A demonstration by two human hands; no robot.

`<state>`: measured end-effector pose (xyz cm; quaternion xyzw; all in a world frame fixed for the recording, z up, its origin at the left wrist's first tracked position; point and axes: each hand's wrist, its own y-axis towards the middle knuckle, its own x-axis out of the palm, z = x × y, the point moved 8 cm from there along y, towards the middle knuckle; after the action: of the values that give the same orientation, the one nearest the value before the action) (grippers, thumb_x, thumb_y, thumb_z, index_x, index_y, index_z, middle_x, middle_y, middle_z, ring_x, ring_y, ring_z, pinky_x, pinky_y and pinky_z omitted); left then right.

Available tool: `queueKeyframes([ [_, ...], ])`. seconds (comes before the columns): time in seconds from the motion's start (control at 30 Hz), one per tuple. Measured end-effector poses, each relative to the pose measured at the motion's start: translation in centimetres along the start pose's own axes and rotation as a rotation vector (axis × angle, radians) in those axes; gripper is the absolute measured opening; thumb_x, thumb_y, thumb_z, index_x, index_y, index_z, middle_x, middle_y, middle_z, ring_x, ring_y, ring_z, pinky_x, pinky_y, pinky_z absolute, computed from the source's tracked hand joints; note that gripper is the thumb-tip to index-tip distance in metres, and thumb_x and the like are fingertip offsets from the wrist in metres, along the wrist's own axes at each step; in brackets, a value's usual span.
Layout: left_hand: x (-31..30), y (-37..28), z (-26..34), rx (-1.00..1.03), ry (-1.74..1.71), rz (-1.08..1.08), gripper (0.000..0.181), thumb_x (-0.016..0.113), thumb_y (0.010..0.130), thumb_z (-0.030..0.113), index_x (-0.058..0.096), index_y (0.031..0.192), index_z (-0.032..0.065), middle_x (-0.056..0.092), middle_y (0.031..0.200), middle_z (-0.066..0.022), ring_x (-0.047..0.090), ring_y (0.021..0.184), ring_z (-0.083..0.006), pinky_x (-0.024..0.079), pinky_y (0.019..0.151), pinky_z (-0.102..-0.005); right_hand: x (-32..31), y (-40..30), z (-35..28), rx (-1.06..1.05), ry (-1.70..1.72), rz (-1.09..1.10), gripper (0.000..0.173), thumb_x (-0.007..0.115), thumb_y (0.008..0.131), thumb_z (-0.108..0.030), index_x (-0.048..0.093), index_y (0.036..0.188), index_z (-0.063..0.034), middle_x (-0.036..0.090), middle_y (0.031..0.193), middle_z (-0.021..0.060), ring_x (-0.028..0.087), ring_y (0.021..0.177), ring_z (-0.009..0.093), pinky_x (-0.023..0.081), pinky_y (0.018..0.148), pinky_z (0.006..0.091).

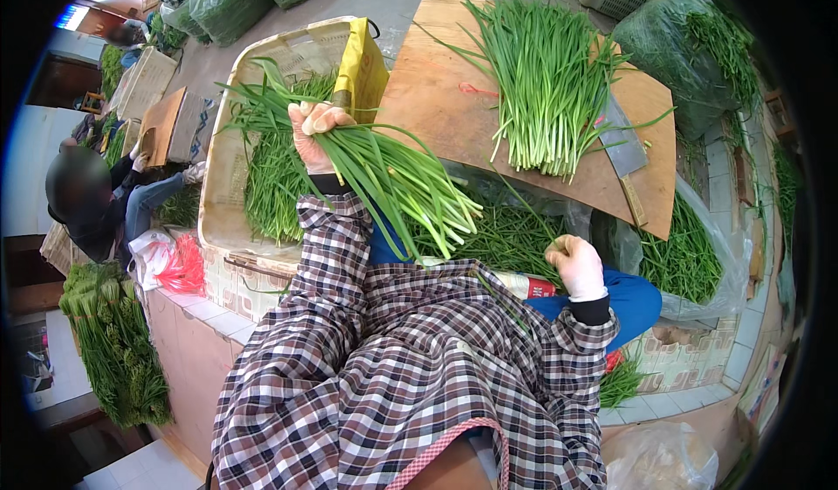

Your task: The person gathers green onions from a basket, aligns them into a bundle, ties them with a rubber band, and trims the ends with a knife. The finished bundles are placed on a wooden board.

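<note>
My left hand [317,130], in a thin pale glove, grips a bunch of garlic chives [406,182]. Their pale cut ends point down to the right, and the leaves trail left over a plastic crate [219,182] of chives. My right hand [577,266], gloved too, hovers above my right knee with its fingers curled together. A thin green leaf [524,199] runs close to those fingertips; whether they pinch it I cannot tell. Ahead, a large pile of chives [550,84] lies on a wooden board [432,91], beside a cleaver [622,143] with a wooden handle.
Loose green leaves [504,235] fill the space beneath the board. To the right is an open plastic bag [684,261] of greens. A yellow bag [366,64] hangs over the crate's edge. Bundled greens [118,346] and red ties [180,264] lie left, near a seated person [91,195].
</note>
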<state>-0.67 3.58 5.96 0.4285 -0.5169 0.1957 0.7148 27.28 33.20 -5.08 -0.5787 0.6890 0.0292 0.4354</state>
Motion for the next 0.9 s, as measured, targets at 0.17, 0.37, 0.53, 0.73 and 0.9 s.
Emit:
queueKeyframes([
  [0.17,-0.6,0.2,-1.3,-0.032,0.022,-0.008,0.023,0.057,0.096,0.028,0.059,0.088,0.0071,0.054,0.066,0.0049,0.057,0.072,-0.0133,0.047,0.093,-0.0371,-4.0,-5.9,-16.5,-0.858,0.213,0.315,0.062,0.070,0.069,0.000,0.061,0.127,-0.0184,0.057,0.130,0.0103,0.055,0.113,0.029,0.041,0.100,0.0375],
  [0.37,-1.2,0.1,-1.3,0.020,0.069,0.024,0.026,0.054,0.097,0.033,0.058,0.090,0.0083,0.054,0.069,0.0037,0.056,0.073,-0.0143,0.049,0.093,-0.0402,-2.1,-5.0,-17.5,-1.130,0.275,0.215,0.028,0.071,0.068,-0.002,0.067,0.095,-0.0056,0.067,0.098,0.0075,0.059,0.099,0.028,0.046,0.088,0.0385],
  [0.53,-0.5,-0.3,1.2,0.059,0.065,-0.007,0.025,0.055,0.096,0.032,0.059,0.089,0.0083,0.052,0.066,0.0050,0.057,0.073,-0.0134,0.049,0.091,-0.0401,-1.8,-2.4,-2.1,-0.422,0.310,-0.062,0.018,0.068,0.078,-0.007,0.072,0.095,-0.0059,0.068,0.101,0.0104,0.061,0.099,0.025,0.047,0.091,0.0343],
  [0.73,-0.2,0.0,0.3,0.054,0.070,-0.030,0.023,0.057,0.095,0.030,0.059,0.087,0.0084,0.052,0.065,0.0050,0.056,0.071,-0.0133,0.049,0.091,-0.0396,-1.9,-3.5,-10.7,-0.607,0.451,0.120,0.041,0.071,0.081,-0.023,0.065,0.119,-0.0083,0.059,0.127,0.0122,0.054,0.117,0.028,0.039,0.103,0.0372],
  [0.9,1.3,0.3,0.1,0.117,0.145,-0.081,0.023,0.058,0.095,0.029,0.057,0.083,0.0090,0.052,0.065,0.0035,0.055,0.068,-0.0129,0.049,0.086,-0.0371,3.8,-1.3,-15.2,-0.661,0.704,-0.097,0.062,0.066,0.086,-0.043,0.054,0.132,-0.0033,0.044,0.141,0.0142,0.040,0.132,0.025,0.031,0.109,0.0355],
])
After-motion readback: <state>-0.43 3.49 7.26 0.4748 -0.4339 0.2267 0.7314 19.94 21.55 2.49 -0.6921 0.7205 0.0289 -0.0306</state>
